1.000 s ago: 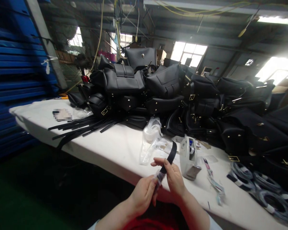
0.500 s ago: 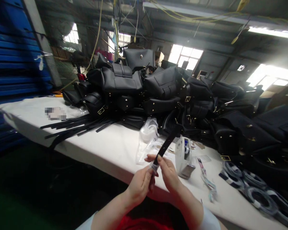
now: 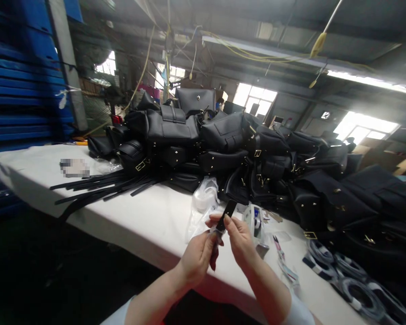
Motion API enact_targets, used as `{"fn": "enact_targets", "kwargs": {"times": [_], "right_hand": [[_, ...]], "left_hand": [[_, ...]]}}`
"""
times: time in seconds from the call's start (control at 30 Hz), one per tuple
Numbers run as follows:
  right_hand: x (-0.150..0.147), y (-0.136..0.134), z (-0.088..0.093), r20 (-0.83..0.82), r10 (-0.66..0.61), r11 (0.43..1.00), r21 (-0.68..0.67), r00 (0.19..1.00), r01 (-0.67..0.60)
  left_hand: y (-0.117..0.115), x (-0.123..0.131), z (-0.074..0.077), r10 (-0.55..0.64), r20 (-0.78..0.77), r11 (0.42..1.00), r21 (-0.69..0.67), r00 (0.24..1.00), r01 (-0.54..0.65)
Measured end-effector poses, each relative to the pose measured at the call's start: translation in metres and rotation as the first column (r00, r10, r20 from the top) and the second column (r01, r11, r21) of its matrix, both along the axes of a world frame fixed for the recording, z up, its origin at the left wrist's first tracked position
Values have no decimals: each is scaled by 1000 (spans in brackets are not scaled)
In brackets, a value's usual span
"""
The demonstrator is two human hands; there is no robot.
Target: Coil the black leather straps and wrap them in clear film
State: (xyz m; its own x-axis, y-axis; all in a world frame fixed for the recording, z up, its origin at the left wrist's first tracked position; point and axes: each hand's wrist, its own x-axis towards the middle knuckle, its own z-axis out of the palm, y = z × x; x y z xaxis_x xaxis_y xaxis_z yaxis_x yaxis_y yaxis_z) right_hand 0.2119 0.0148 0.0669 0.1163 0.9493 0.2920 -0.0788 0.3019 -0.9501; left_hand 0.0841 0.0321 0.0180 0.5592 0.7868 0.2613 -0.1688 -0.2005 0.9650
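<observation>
A short black strap [image 3: 228,211] rises between my two hands, above the front edge of the white table [image 3: 149,216]. My left hand [image 3: 199,253] is closed round the strap's lower end, where a bit of clear film shows. My right hand [image 3: 237,238] pinches the strap just above it with thumb and fingers. Behind the right hand stands a white tape dispenser [image 3: 254,222], partly hidden.
A big heap of black handbags [image 3: 230,149] fills the back of the table. Loose black straps [image 3: 98,187] fan out at the left. A clear plastic bag [image 3: 203,203] lies past my hands, and coiled striped bands [image 3: 352,280] lie at the right. Blue panels [image 3: 16,99] stand at the far left.
The strap now sticks up shorter above my hands than before, and both hands have shifted slightly left and up in the picture. The view has tilted upward.
</observation>
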Motion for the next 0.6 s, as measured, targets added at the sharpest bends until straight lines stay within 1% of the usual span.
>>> {"fn": "enact_targets", "kwargs": {"times": [0.07, 0.13, 0.23, 0.4, 0.5, 0.6], "right_hand": [[-4, -3, -3, -37, 23, 1000, 3, 999, -23], [-4, -4, -4, -39, 30, 1000, 0, 999, -30], [-1, -8, -3, 10, 26, 999, -25, 1000, -25], [2, -16, -7, 122, 43, 999, -28, 992, -40], [8, -20, -12, 187, -15, 999, -36, 982, 22], [21, -25, -13, 207, -137, 990, -6, 969, 141]], "left_hand": [[2, 0, 3, -11, 3, 1000, 16, 1000, 11], [3, 0, 3, -21, 9, 1000, 12, 1000, 21], [2, 2, 2, -22, 16, 1000, 2, 1000, 22], [1, 4, 3, -35, 3, 999, 37, 999, 35], [-2, 4, 2, -101, -27, 995, -1, 995, 101], [-7, 5, -5, -193, -53, 979, -78, 980, 188]]}}
